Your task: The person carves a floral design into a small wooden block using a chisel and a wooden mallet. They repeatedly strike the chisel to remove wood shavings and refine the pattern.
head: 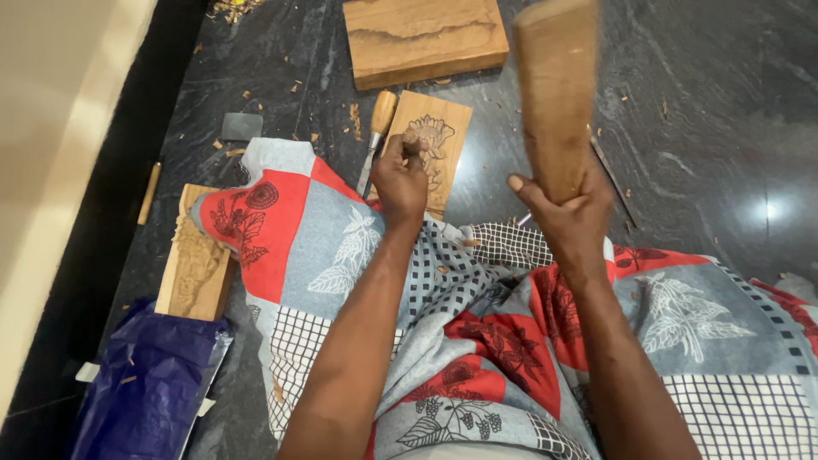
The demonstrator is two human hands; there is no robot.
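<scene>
While a person sits on a dark polished stone floor (699,128) with a patchwork cloth of red, grey and checked panels (477,341) over the legs, the left hand (400,183) is closed around a slim carving tool, of which only the dark top (411,146) shows above the fist. The tool is set against a small rectangular wooden panel carved with a flower (434,140), which lies on the floor just beyond the knees. The right hand (567,213) has its fingers wrapped tight around the lower end of a long, flat wooden mallet (555,85), held upright and blurred above the floor. Just beside the carved panel on its left lies a chisel with a pale wooden handle (379,123). A thick plain block of brown wood (422,38) sits beyond it, toward the far edge of the floor. At the left, another carved wooden plank (196,264) lies partly under the cloth, with a crumpled blue plastic sheet (145,383) near it. Wood chips (354,115) are scattered over the floor around the work.
</scene>
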